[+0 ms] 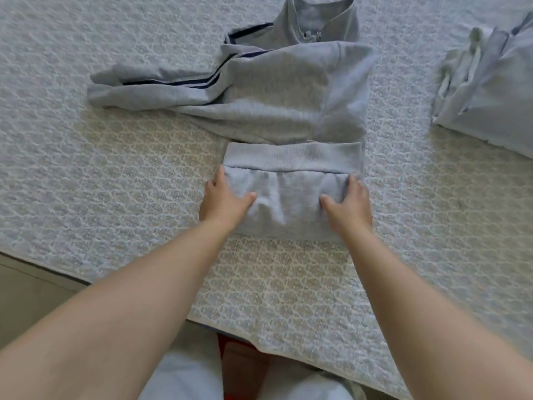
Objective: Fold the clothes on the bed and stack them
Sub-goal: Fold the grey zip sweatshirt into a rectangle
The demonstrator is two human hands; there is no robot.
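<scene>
A grey zip-neck sweatshirt (277,93) with dark blue sleeve stripes lies on the bed, collar away from me. Its left sleeve stretches out to the left; the right side is folded in over the body. The bottom part with the ribbed hem (291,157) is folded up towards the collar. My left hand (223,199) grips the left edge of that folded part, thumb on top and fingers curled round the side. My right hand (350,202) grips the right edge the same way.
A pale folded pile of clothes (487,90) sits at the far right of the bed. The patterned bedcover (115,183) spreads all round. The bed edge runs along the lower left, with floor (26,298) beyond and my legs below.
</scene>
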